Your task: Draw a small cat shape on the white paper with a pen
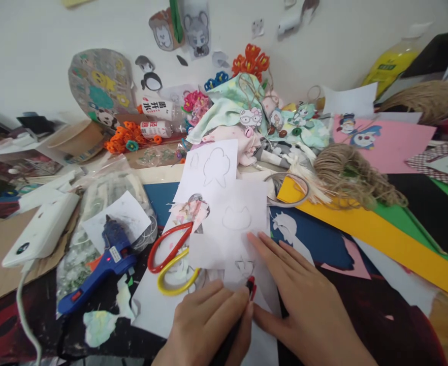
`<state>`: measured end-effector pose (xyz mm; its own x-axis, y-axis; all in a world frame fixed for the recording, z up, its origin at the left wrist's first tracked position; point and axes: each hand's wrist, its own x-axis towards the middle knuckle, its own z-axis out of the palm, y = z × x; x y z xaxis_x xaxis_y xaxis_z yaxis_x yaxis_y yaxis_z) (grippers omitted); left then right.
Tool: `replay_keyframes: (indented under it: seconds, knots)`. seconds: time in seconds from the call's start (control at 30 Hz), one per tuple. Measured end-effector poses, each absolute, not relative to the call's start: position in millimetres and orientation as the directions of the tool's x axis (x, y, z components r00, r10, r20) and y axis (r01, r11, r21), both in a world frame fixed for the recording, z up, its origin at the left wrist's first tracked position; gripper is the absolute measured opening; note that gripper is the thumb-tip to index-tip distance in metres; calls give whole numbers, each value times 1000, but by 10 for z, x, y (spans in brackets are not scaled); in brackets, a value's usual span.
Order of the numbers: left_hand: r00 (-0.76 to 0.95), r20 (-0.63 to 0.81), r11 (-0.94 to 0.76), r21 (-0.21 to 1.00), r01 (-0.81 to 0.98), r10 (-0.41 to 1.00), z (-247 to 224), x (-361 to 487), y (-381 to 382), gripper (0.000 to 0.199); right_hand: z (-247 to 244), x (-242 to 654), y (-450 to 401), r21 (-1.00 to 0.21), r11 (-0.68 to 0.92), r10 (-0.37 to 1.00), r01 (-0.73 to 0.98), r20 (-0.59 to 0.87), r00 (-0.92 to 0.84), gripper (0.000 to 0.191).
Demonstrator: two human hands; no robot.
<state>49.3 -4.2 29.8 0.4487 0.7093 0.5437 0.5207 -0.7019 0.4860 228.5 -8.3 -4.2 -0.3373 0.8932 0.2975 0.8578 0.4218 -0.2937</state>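
Observation:
My left hand [209, 325] is closed around a black pen [228, 339] with red near its tip, held over a white paper sheet [260, 302]. Beside it, my right hand [304, 295] lies flat with fingers spread, pressing on the paper. Just above the pen is a small pencil sketch [244, 267]. Higher up, another white paper [209, 249] bears an eared outline [236, 218]. To the left lie scissors with a red handle [169, 247] and a yellow handle [178, 284]; paper hides their blades.
A blue glue gun [113, 259] rests at left near a white power bank [43, 229] with a cable. Beyond are fabric pieces [224, 109], bottles [159, 128] and beaded flowers [251, 61]. A twine bundle [349, 175] and yellow strip [380, 234] lie at right.

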Motion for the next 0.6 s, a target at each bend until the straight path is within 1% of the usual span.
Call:
replay_keyframes:
  seconds: [0.17, 0.3, 0.47, 0.6]
  knots:
    - [462, 532, -703, 487, 519, 710, 311, 503, -47, 20, -22, 2282, -102, -300, 418, 895, 857, 295, -334, 73]
    - [464, 543, -708, 441, 551, 700, 296, 497, -48, 21, -13, 2279, -116, -301, 415, 898, 858, 288, -334, 72]
    - [465, 543, -712, 475, 516, 699, 274, 508, -42, 17, -19, 2273, -109, -310, 408, 903, 859, 275, -330, 73]
    - [449, 558, -710, 457, 536, 697, 277, 511, -53, 22, -28, 2268, -103, -315, 403, 906, 859, 271, -326, 74]
